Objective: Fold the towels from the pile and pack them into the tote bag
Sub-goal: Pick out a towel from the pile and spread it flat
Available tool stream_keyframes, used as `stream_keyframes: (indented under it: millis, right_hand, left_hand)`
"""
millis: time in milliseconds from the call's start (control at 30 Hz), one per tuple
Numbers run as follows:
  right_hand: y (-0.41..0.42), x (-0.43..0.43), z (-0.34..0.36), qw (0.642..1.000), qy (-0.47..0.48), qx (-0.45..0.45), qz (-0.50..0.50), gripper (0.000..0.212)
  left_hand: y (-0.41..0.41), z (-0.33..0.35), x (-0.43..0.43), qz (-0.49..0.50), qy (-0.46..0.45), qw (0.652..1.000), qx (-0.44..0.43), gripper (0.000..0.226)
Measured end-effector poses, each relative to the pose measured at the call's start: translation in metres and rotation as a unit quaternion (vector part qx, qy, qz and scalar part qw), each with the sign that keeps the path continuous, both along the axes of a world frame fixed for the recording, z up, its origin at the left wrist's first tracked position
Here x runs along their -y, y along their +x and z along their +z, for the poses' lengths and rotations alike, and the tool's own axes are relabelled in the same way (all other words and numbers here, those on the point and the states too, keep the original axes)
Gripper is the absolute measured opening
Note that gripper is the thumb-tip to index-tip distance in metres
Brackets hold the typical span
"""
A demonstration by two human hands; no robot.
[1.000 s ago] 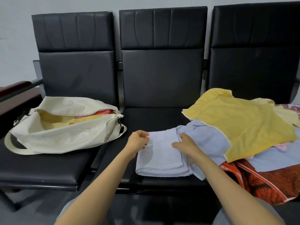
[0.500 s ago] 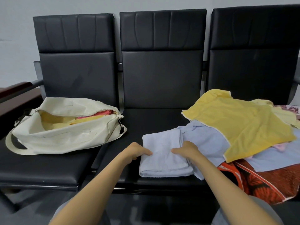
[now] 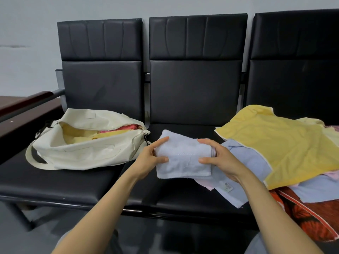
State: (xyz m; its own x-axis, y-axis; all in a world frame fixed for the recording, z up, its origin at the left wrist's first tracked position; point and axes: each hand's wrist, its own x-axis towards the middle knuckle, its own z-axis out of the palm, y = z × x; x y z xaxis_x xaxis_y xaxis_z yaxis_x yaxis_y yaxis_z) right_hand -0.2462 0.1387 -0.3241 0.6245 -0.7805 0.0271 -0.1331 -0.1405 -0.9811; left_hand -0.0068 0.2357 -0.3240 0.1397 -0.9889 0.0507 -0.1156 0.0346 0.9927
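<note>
Progress check: somewhere around the middle, I'd say. The cream tote bag [image 3: 82, 153] lies on the left seat with its zip open, and there's yellow and pink-red fabric [image 3: 111, 132] inside, so a few towels look packed.

The light blue towel [image 3: 183, 158] is folded into a compact rectangle and held just above the middle seat [image 3: 183, 195], between the bag and the pile. The left hand [image 3: 148, 158] pinches its left end, thumb on the near face and fingers over the top. The right hand [image 3: 222, 160] grips the right end the same way. I reckon this one's done folding and only needs to go in the bag (the opening is just to its left, so a short trip).

What's left is the pile on the right: a big yellow towel [image 3: 275, 149] on top, a pale blue one [image 3: 244, 162] under it spilling onto the middle seat, a bit of pink, and a red patterned one [image 3: 311, 217] at the bottom. None of those look folded. My guess is at least four to go, though I can't tell what's buried underneath.
</note>
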Motion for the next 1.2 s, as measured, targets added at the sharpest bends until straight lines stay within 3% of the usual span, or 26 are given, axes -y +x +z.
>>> stream_keyframes:
  millis: [100,267,433,567,633,767,900,1000,1100,1200]
  right_hand:
    - [0.009,-0.006,0.001,0.999,-0.052,-0.014,-0.006,0.051]
    - [0.029,-0.017,0.000,0.990,-0.107,-0.087,0.001,0.057]
    - [0.066,-0.013,0.004,0.941,-0.272,-0.190,-0.068,0.061]
    - [0.100,-0.004,0.027,0.887,-0.385,-0.244,-0.080,0.050]
    - [0.121,-0.001,0.041,0.869,-0.410,-0.263,-0.089,0.041]
    - [0.175,0.013,0.058,0.935,-0.299,-0.177,-0.073,0.030]
    - [0.244,0.027,0.063,0.936,-0.318,-0.149,-0.021,0.023]
    - [0.293,0.036,0.060,0.940,-0.328,-0.095,-0.010,0.021]
    - [0.330,0.043,0.051,0.936,-0.334,-0.110,-0.001,0.023]
    - [0.349,0.049,0.033,0.929,-0.327,-0.174,0.024,0.024]
  left_hand:
    - [0.011,0.002,-0.006,0.013,0.000,0.999,0.048,0.070]
    - [0.019,0.003,-0.017,0.073,0.009,0.950,0.304,0.077]
    - [0.029,0.012,-0.020,0.145,-0.021,0.909,0.391,0.069]
    - [0.063,0.037,-0.020,0.165,-0.058,0.832,0.527,0.042]
    - [0.091,0.050,-0.023,0.182,-0.085,0.830,0.520,0.034]
    - [0.144,0.070,-0.031,0.218,-0.083,0.899,0.372,0.038]
    - [0.203,0.067,-0.026,0.244,-0.020,0.926,0.288,0.040]
    - [0.243,0.067,-0.015,0.288,-0.051,0.920,0.260,0.037]
    - [0.270,0.058,-0.008,0.318,-0.058,0.908,0.266,0.027]
    - [0.282,0.035,-0.007,0.334,0.047,0.874,0.351,0.034]
